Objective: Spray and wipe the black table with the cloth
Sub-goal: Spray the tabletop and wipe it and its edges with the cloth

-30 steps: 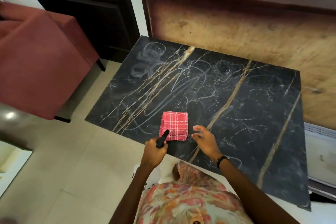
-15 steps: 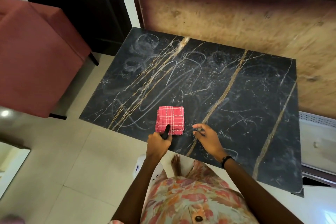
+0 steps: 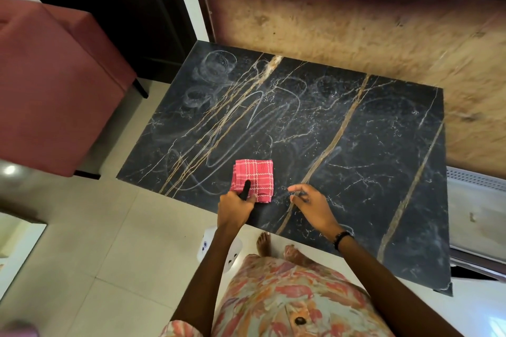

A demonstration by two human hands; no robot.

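The left hand (image 3: 235,209) is curling tightly around a slim black nozzle of a spray bottle (image 3: 244,190), whose tip is lying over the lower edge of the folded red checked cloth (image 3: 253,180), while the right hand (image 3: 312,205) is hovering just right of it, fingers loosely bent and holding nothing. Compared with half a second ago, the right fingers are lifting and spreading slightly. The cloth is resting near the bottom centre of the frame on the glossy black table (image 3: 369,161), a rectangle with gold veins and whitish streaks.

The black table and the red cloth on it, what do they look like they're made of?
The black table: looks like polished marble or a marble-look top, judging by its gold and white veins; which one can't be told. Its surface is smudged with pale swirl marks. The red cloth: woven fabric, matte, folded square, with a white check pattern.
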